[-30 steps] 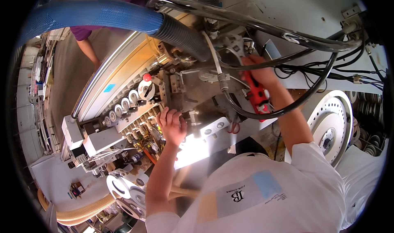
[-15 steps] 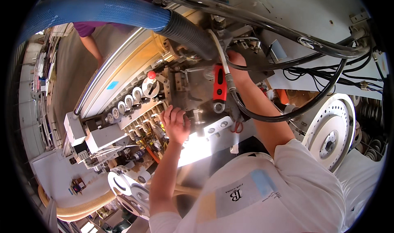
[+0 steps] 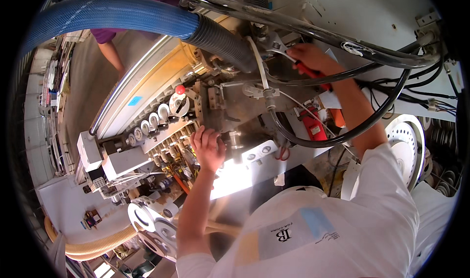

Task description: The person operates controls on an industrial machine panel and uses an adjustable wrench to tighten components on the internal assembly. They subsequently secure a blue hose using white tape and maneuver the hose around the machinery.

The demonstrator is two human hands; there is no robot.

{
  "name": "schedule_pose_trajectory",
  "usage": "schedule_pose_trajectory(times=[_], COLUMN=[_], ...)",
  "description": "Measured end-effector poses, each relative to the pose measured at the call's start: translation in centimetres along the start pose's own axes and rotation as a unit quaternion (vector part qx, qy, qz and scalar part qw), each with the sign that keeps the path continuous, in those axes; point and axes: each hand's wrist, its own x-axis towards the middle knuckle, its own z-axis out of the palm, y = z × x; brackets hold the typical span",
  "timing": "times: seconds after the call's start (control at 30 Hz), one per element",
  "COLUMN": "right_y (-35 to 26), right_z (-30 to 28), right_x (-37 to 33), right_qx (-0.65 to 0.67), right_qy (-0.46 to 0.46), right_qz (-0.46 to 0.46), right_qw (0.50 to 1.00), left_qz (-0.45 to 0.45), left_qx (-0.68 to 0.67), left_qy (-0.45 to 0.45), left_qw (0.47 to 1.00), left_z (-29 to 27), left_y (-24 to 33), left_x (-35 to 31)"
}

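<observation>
My right hand (image 3: 313,57) is closed around the red and black handle of an adjustable wrench (image 3: 277,44). The wrench's metal head is up beside a fitting (image 3: 260,29) near the end of the black corrugated hose; whether the jaws grip it I cannot tell. My left hand (image 3: 209,148) lies on the machine's edge with its fingers slightly spread and holds nothing. Close to it are a metal cylinder (image 3: 235,146) and a row of small fittings (image 3: 169,153). A pale hose (image 3: 258,62) hangs between my two hands.
A thick blue hose (image 3: 122,16) and black cables (image 3: 313,28) cross above the work area. Red-handled scissors (image 3: 282,153) and a red object (image 3: 313,125) are on the near side. A white perforated wheel (image 3: 404,148) stands right. Another person (image 3: 110,48) is beyond the machine.
My right hand has moved right, and the wrench has swung from hanging handle-down to slanting, with its head up at the fitting. My left hand has hardly moved.
</observation>
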Motion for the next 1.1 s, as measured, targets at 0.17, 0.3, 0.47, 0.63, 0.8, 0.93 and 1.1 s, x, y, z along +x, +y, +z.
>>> schedule_pose_trajectory(times=[0.17, 0.3, 0.47, 0.63, 0.8, 0.93, 1.1], right_y=[-0.5, -0.2, 3.2, 3.7, 2.1, 3.0, 2.0], right_z=[-3.5, -1.6, -0.2, 3.9, 8.2, 10.8, 13.8], right_x=[2.0, -0.3, -1.9, -8.2, -5.8, -1.4, 0.5], right_qx=[-0.045, -0.065, -0.014, 0.093, 0.204, 0.193, 0.241], right_qy=[-0.036, 0.007, 0.031, 0.097, 0.102, 0.116, 0.141], right_qz=[-0.009, -0.049, -0.011, 0.050, -0.004, -0.050, -0.042], right_qw=[0.998, 0.997, 0.999, 0.990, 0.974, 0.973, 0.959], left_qz=[-0.001, -0.003, -0.003, 0.000, 0.009, 0.010, 0.001], left_qx=[-0.001, 0.003, -0.004, -0.006, -0.012, -0.014, -0.013], left_qy=[-0.005, -0.003, -0.004, -0.003, 0.004, 0.003, -0.001], left_qw=[1.000, 1.000, 1.000, 1.000, 1.000, 1.000, 1.000], left_z=[0.0, 0.1, 0.1, -0.1, -0.1, -0.1, -0.1], left_y=[-0.3, -0.4, -0.1, 0.0, -0.1, -0.2, -0.1], left_x=[-0.1, -0.4, -0.1, 0.0, 0.1, 0.2, 0.0])
